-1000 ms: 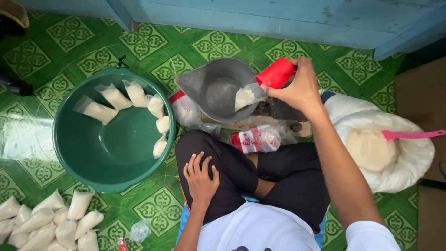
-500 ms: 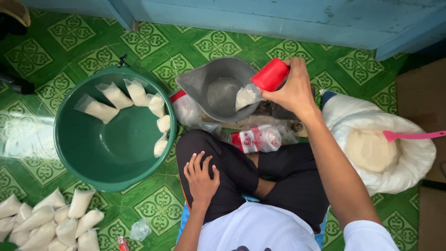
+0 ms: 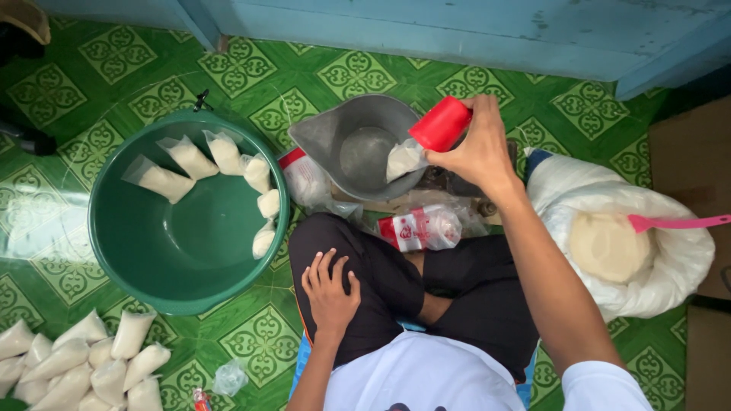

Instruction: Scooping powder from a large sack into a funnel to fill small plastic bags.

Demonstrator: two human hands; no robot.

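Note:
My right hand point(image 3: 480, 148) grips a red cup point(image 3: 442, 123), tilted with its mouth toward a small clear bag of white powder point(image 3: 403, 158). The bag rests over the rim of a grey metal jug point(image 3: 358, 144) on the green tiled floor. My left hand point(image 3: 329, 291) lies flat on my left knee, fingers spread, holding nothing. I sit cross-legged in black trousers.
A green basin point(image 3: 183, 251) at the left holds several filled white bags point(image 3: 186, 158). More filled bags point(image 3: 76, 361) lie on the floor at lower left. A white sack of powder point(image 3: 609, 243) with a pink scoop point(image 3: 674, 221) stands at the right. Packs of empty bags point(image 3: 419, 227) lie before my knees.
My right hand and the red cup have shifted slightly left and down toward the bag on the jug's rim. My left hand has stayed on the knee.

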